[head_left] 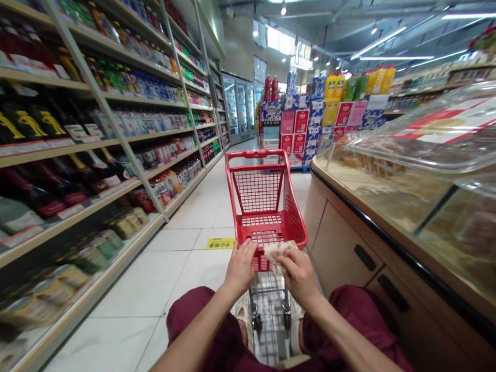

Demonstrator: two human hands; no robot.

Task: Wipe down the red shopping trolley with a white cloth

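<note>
A small red plastic shopping cart [292, 212] stands in front of me, between my legs, its basket holding nothing that I can see. My left hand [241, 264] is closed over the near rim of the basket, on its left side. In my right hand [300, 271] a crumpled whitish cloth [276, 251] with brownish marks is pinched against the same rim, to the right. Some of the rim is hidden behind the fingers and the cloth.
Shelves [127, 137] of bottles and cans line the left side. A display counter [341, 217] with clear covers runs close on the right. Stacked drink cartons [294, 129] stand ahead. A yellow floor sticker [220, 243] lies left of the cart on white tiles.
</note>
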